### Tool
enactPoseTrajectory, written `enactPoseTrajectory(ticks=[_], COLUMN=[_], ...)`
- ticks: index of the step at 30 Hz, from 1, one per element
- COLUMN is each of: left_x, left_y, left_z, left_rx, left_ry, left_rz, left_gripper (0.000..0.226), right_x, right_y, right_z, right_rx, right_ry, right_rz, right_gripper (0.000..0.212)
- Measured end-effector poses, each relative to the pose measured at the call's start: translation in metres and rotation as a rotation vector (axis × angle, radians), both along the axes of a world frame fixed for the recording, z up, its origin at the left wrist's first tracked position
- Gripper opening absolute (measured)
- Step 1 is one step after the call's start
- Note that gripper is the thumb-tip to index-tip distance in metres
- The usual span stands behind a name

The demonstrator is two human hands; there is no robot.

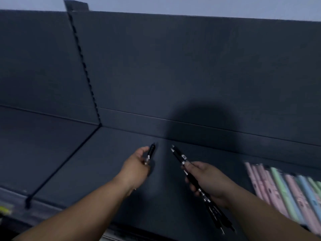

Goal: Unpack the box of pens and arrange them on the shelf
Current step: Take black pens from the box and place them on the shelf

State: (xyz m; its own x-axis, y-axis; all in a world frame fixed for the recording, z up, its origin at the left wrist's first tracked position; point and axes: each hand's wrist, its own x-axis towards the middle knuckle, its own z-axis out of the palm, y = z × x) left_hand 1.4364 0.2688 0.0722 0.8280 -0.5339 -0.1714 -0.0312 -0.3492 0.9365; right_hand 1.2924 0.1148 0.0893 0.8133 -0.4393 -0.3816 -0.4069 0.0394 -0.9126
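Over the dark shelf (83, 162), our left hand (137, 165) pinches one black pen (151, 151); our right hand (208, 180) curls its fingers round a bundle of black pens (179, 157). Pastel pens (286, 190) lie at right.

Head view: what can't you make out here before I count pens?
The black pens in the right hand: number unclear; the fingers cover their middle and motion blurs them.
The single pen in the left hand: lower end hidden by the fingers.
The pastel pens on the shelf: blurred, cut by the right edge.
The yellow item: cut by the left edge, blurred.
The box: not in view.
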Motion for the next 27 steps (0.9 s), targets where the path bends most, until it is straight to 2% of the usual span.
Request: enactPoseTrajectory(ticks=[3,7,12,18,19,23,27], left_x=[0.046,0.084,0.091,0.094,0.093,0.083,0.073], left_y=[0.045,0.079,0.079,0.083,0.084,0.076,0.064], left_z=[-0.006,-0.011,-0.015,-0.016,-0.016,-0.014,-0.007], left_rx=[0.177,0.311,0.293,0.213,0.208,0.330,0.451], left_ry=[-0.232,-0.316,-0.384,-0.376,-0.422,-0.815,-1.029], left_rz=[0.000,-0.022,-0.165,-0.294,-0.341,-0.567,-0.664], left_gripper=[0.042,0.048,0.054,0.062,0.063,0.060,0.050], right_x=[0.036,0.069,0.089,0.095,0.095,0.098,0.101], right_y=[0.035,0.067,0.080,0.074,0.073,0.070,0.073], right_z=[-0.004,-0.004,-0.002,0.004,0.005,0.012,0.018], right_rx=[-0.028,-0.098,-0.251,-0.394,-0.421,-0.496,-0.448], right_ry=[0.014,0.050,0.093,0.197,0.209,0.225,0.184], right_rz=[0.035,0.084,0.220,0.324,0.352,0.489,0.552], right_gripper=[0.032,0.031,0.020,0.029,0.029,0.028,0.031])
